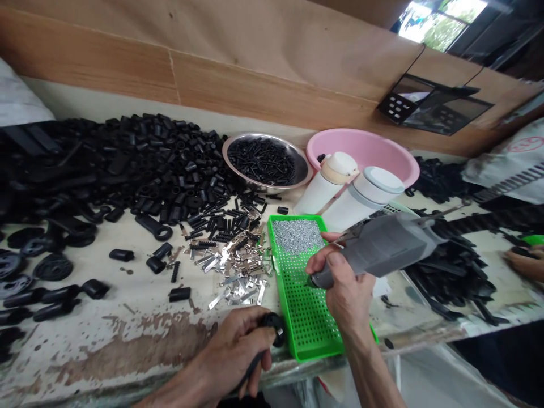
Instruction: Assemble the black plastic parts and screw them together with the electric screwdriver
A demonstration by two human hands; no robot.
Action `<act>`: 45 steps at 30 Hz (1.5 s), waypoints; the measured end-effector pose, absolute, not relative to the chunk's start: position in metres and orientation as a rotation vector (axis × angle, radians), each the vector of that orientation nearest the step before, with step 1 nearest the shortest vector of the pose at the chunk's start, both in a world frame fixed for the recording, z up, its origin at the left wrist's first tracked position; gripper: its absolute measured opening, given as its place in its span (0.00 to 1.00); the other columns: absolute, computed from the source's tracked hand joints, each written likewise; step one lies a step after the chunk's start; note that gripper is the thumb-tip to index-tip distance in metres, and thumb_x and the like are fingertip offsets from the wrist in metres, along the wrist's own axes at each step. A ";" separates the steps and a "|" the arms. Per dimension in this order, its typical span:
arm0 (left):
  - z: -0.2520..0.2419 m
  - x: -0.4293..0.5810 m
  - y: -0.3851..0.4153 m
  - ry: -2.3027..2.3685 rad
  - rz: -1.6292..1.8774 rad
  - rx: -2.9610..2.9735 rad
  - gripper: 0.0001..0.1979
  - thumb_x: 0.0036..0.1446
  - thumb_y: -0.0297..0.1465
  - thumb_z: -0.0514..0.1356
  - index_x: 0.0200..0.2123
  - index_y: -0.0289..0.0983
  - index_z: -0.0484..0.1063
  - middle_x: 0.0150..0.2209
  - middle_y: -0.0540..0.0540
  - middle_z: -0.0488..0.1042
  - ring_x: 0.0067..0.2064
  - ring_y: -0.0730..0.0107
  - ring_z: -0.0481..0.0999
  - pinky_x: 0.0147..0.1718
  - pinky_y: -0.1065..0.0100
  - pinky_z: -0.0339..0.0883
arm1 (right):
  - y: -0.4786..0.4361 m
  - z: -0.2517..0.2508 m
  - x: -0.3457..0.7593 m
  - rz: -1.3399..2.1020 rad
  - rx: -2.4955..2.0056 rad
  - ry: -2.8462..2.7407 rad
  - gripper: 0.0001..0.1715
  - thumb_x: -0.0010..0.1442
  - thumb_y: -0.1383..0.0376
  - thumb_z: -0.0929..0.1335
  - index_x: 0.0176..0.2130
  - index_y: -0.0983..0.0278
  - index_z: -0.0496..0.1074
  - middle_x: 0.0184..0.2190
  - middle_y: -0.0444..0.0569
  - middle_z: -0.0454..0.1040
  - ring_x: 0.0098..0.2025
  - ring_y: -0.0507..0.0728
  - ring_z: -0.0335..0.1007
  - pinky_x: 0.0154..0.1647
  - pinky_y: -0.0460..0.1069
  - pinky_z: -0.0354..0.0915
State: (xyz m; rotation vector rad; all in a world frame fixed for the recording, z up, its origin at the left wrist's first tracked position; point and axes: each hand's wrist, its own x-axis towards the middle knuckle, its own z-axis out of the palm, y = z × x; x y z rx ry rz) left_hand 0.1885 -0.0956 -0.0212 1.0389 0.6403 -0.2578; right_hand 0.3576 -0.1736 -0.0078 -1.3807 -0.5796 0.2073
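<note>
My left hand (pixel 232 351) is closed round a black plastic part (pixel 274 327) with a rounded end, near the table's front edge; most of the part is hidden by the fingers. In my right hand (pixel 346 286) is a grey power screwdriver (pixel 386 241), tilted, its tip end pointing down to the left over a green perforated tray (pixel 306 317). Small silvery screws (pixel 297 235) fill the far end of that tray. Left of the tray lie flat metal strips (pixel 242 260) in a loose pile, with short black ribbed rods (pixel 212 218) behind them.
Black plastic sleeves (pixel 170 150) are heaped at the back left. A steel bowl (pixel 301 170) of black pieces, a pink basin (pixel 374 144) and two white bottles (pixel 361 198) stand behind the tray. More black parts (pixel 454 277) and another person's hand (pixel 527 263) are at the right.
</note>
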 end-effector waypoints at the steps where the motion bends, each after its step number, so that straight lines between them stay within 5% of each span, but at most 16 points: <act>1: -0.020 0.189 -0.095 0.656 -0.260 1.034 0.14 0.53 0.41 0.56 0.34 0.35 0.66 0.21 0.53 0.69 0.13 0.82 0.62 0.11 0.79 0.50 | -0.174 -0.006 0.357 0.206 -1.381 -0.580 0.18 0.56 0.60 0.69 0.45 0.65 0.67 0.18 0.38 0.68 0.21 0.52 0.68 0.27 0.50 0.63; 11: -0.016 0.187 -0.097 0.653 -0.223 1.028 0.08 0.53 0.35 0.55 0.31 0.35 0.66 0.21 0.54 0.67 0.13 0.82 0.61 0.11 0.79 0.50 | -0.169 0.042 0.313 0.344 -1.143 -0.587 0.17 0.55 0.54 0.69 0.41 0.61 0.71 0.17 0.39 0.66 0.18 0.52 0.63 0.19 0.48 0.62; 20: -0.018 0.186 -0.097 0.623 -0.178 1.050 0.08 0.54 0.33 0.53 0.34 0.35 0.67 0.20 0.54 0.67 0.13 0.81 0.61 0.10 0.78 0.49 | -0.173 0.022 0.289 0.448 -1.131 -0.643 0.21 0.56 0.53 0.70 0.47 0.60 0.69 0.20 0.39 0.68 0.22 0.51 0.64 0.25 0.49 0.64; 30: -0.014 0.188 -0.100 0.670 -0.167 1.038 0.10 0.54 0.36 0.54 0.30 0.34 0.67 0.18 0.53 0.65 0.13 0.80 0.59 0.11 0.77 0.48 | -0.165 0.001 0.289 0.441 -1.176 -0.731 0.09 0.59 0.63 0.66 0.42 0.57 0.68 0.19 0.37 0.66 0.19 0.50 0.63 0.22 0.47 0.61; 35: -0.014 0.190 -0.095 0.681 -0.223 1.025 0.07 0.54 0.33 0.53 0.32 0.35 0.67 0.19 0.54 0.65 0.13 0.81 0.59 0.11 0.77 0.48 | -0.163 0.014 0.300 0.539 -1.117 -0.719 0.13 0.58 0.59 0.67 0.43 0.60 0.68 0.18 0.37 0.65 0.17 0.49 0.62 0.19 0.46 0.60; 45: -0.022 0.184 -0.089 0.672 -0.163 1.210 0.11 0.58 0.37 0.53 0.37 0.35 0.66 0.25 0.54 0.66 0.16 0.84 0.60 0.14 0.79 0.51 | -0.163 0.003 0.357 0.179 -1.338 -0.571 0.14 0.57 0.61 0.69 0.42 0.64 0.69 0.16 0.37 0.67 0.18 0.50 0.66 0.22 0.47 0.62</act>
